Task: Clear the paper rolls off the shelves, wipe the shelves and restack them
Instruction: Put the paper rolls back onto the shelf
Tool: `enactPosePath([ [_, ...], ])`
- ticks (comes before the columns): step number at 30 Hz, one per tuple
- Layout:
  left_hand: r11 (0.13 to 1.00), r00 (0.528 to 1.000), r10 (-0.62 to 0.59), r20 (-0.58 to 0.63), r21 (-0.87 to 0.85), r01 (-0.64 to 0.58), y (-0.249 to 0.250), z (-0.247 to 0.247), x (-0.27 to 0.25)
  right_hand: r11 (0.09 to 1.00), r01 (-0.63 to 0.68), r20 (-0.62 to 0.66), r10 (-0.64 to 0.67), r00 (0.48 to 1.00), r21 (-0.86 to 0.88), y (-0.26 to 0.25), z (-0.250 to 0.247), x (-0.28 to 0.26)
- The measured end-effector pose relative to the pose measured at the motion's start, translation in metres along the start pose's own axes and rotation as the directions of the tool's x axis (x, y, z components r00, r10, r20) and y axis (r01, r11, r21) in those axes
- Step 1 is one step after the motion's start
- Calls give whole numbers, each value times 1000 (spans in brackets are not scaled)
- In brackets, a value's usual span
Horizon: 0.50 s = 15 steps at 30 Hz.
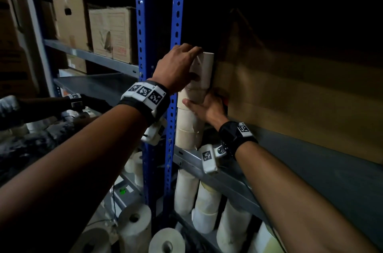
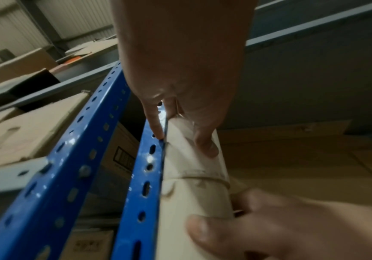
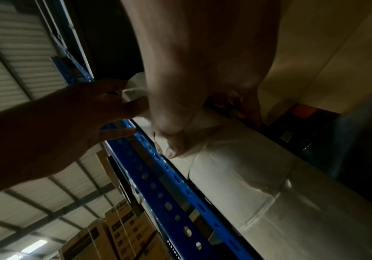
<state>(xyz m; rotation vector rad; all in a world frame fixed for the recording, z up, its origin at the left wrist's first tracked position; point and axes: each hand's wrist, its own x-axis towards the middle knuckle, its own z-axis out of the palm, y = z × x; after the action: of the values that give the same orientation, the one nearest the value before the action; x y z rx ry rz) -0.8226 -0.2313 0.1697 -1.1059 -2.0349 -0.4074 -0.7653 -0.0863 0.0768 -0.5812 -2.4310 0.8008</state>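
Beside the blue upright (image 1: 177,14), both hands' grips curl round stacked paper rolls (image 1: 191,107)

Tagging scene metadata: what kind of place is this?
Likely a warehouse or stockroom: slotted blue steel racking, cardboard cartons on grey shelves, a stack of paper rolls, and corrugated metal walls in the left wrist view.

Bare forearms, each wearing a black wrist strap (image 1: 145,105) with black-and-white square markers and a white camera unit (image 1: 209,158).
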Motion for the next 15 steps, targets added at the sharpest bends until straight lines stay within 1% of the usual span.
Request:
enactPosePath([
  [4,1000,999,-2,32,-3,2,-1,-5,2,997,82,7,-82,997,2,5,-11,-2],
  [7,1000,999,11,41,-27,-10,-1,-5,0,994,112,7,-112,994,-3,8,-14,-4],
  [9,997,1000,21,11,-69,-20,-1,-3,-6,991,132,14,-133,991,9,9,-14,-3],
  [10,994,1000,4,-27,-111,-7,-1,-1,-12,990,136,28,-136,990,25,9,-15,-3],
  [12,972,982,-95,-161,-226,57,3,9,-31,989,119,68,-125,990,92,15,-17,2],
  [13,952,958,-171,-230,-288,101,5,16,-43,984,102,85,-115,990,148,19,-18,5],
  [14,922,930,-258,-262,-353,156,8,25,-56,978,77,108,-99,989,194,24,-18,6],
  [15,886,909,-335,-248,-410,215,11,36,-70,972,55,126,-86,988,230,30,-18,7],
])
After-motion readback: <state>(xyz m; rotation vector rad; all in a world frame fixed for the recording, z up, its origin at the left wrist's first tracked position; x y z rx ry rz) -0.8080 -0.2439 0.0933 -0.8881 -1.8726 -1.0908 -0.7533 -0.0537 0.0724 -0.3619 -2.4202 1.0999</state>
